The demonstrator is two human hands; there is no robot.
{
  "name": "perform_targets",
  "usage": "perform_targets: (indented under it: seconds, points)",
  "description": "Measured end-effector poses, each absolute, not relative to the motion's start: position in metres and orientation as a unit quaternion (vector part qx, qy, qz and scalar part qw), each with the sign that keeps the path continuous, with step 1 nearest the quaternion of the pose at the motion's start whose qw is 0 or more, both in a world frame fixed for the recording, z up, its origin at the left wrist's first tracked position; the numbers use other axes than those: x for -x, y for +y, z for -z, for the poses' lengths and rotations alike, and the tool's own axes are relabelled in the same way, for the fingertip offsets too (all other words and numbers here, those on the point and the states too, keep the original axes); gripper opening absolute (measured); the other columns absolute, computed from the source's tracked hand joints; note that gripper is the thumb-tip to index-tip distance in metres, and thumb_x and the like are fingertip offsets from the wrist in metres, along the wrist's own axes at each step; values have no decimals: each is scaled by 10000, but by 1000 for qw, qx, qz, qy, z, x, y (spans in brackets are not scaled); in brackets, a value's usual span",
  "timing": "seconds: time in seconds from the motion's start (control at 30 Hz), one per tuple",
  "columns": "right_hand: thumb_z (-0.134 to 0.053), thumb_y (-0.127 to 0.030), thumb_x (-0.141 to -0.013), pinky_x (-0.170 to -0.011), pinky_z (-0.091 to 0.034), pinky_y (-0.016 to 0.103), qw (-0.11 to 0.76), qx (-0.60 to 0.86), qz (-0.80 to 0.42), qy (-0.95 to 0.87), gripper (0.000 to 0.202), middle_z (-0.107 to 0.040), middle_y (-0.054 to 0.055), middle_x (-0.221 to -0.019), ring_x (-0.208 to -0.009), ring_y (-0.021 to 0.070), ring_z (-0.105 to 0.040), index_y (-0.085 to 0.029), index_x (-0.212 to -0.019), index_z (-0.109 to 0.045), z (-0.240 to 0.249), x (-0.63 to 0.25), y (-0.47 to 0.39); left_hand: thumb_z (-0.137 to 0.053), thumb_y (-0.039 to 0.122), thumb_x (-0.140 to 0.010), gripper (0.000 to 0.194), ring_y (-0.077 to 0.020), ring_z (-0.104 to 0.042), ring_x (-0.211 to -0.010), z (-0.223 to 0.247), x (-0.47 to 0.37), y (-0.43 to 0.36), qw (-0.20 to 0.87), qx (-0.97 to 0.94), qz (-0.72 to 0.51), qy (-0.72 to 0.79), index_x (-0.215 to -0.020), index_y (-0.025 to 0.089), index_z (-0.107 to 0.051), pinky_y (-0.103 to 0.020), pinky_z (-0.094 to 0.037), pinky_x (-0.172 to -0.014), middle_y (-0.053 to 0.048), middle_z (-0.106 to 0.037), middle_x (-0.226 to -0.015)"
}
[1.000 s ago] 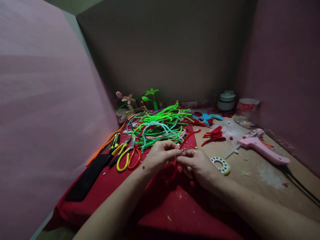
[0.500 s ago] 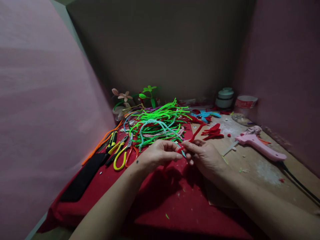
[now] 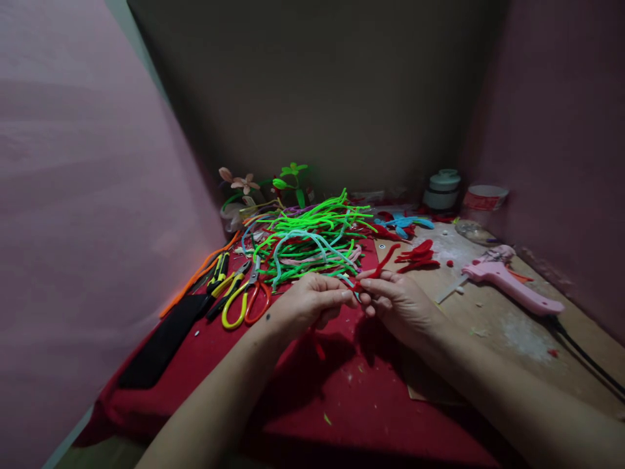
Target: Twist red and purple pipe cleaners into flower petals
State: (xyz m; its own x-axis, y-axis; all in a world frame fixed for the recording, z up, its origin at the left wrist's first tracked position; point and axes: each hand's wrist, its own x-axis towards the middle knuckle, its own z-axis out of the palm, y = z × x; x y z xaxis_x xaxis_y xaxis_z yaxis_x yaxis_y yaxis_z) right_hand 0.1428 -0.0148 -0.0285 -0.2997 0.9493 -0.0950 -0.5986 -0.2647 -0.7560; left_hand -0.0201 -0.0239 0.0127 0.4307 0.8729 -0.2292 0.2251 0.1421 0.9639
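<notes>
Between my two hands, over the red cloth (image 3: 361, 397), is a red pipe cleaner (image 3: 385, 261) with one end sticking up to the right. My left hand (image 3: 319, 300) pinches it with thumb and fingers, and another red length hangs below that palm. My right hand (image 3: 398, 301) pinches the same red pipe cleaner close to my left fingertips. A light blue pipe cleaner piece (image 3: 347, 281) shows between the fingers of both hands, partly hidden. Just behind my hands lies a heap of green pipe cleaners (image 3: 312, 225).
Scissors (image 3: 244, 306) and yellow-black pliers (image 3: 227, 286) lie left, beside a black strip (image 3: 163, 342). On the right board (image 3: 488, 345) rest a pink glue gun (image 3: 512, 286) and red petal shapes (image 3: 418, 256). A blue shape (image 3: 403, 223), lidded jar (image 3: 442, 189) and plastic tub (image 3: 484, 198) stand farther back.
My fingers have shifted slightly around the red pipe cleaner; less of the light blue tip shows below them. The whole view has moved a little.
</notes>
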Motion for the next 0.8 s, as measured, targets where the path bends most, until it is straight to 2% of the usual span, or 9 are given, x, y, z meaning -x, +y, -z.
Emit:
perform_targets:
  seconds: [0.17,0.27,0.33,0.53,0.63,0.7,0.77,0.8]
  points:
    - [-715,-112,-556,-402,-376,158,496,277,-783,-252,97,-564,-5,-517,-467,63,-502,-106,-614,-638,24,-146,-14,-572,369,-752,264,-35,-278,-323,-9,20,-32,632,-578,-288,428,-782,112,-625,-178,-221,-355,76,-341,-382]
    - [-706,-84,-547,-409,-385,144,494,274,-799,-207,103,-572,-5,-543,-474,53,-501,-110,-622,-641,24,-148,-13,-535,409,-782,292,-21,-194,-330,-5,19,-37,652,-548,-288,437,-810,125,-595,-163,-166,-347,99,-263,-407]
    - [-694,-84,-569,-394,-375,138,480,270,-812,-194,88,-558,-8,-528,-453,47,-481,-110,-633,-639,26,-149,-13,-512,420,-796,300,-21,-188,-350,-2,16,-40,644,-554,-280,447,-819,130,-583,-160,-149,-352,97,-262,-426]
    - [-664,-62,-625,-393,-406,136,472,295,-809,-188,51,-565,5,-548,-454,52,-494,-105,-636,-639,25,-148,-15,-450,447,-817,336,-36,-320,-370,-1,10,-54,571,-619,-220,493,-828,130,-562,-159,-231,-357,63,-396,-472]
    - [-661,-36,-626,-395,-426,130,488,313,-792,-194,82,-588,10,-577,-460,52,-515,-111,-614,-630,25,-150,-13,-486,451,-789,365,-65,-480,-466,-9,27,-58,565,-636,-174,496,-989,149,-533,-171,-363,-409,1,-562,-687]
    - [-665,-41,-628,-392,-432,133,489,311,-787,-209,72,-588,12,-561,-457,59,-525,-107,-637,-639,26,-151,-11,-523,430,-765,433,-112,-567,-637,-15,51,-55,497,-662,-193,528,-1109,170,-495,-206,-446,-513,-41,-599,-885]
    - [-665,-44,-627,-383,-429,136,492,308,-784,-221,62,-586,14,-542,-454,66,-532,-99,-642,-640,27,-152,-10,-424,437,-813,384,-154,-590,-770,-18,81,-49,324,-674,-213,629,-1076,175,-524,-239,-466,-602,-60,-598,-982]
    - [-667,-47,-624,-386,-433,140,489,304,-785,-229,66,-588,14,-537,-453,70,-535,-100,-655,-643,28,-153,-10,-408,417,-821,359,-174,-591,-834,-17,95,-45,222,-665,-182,689,-1047,171,-538,-263,-467,-675,-70,-603,-994]
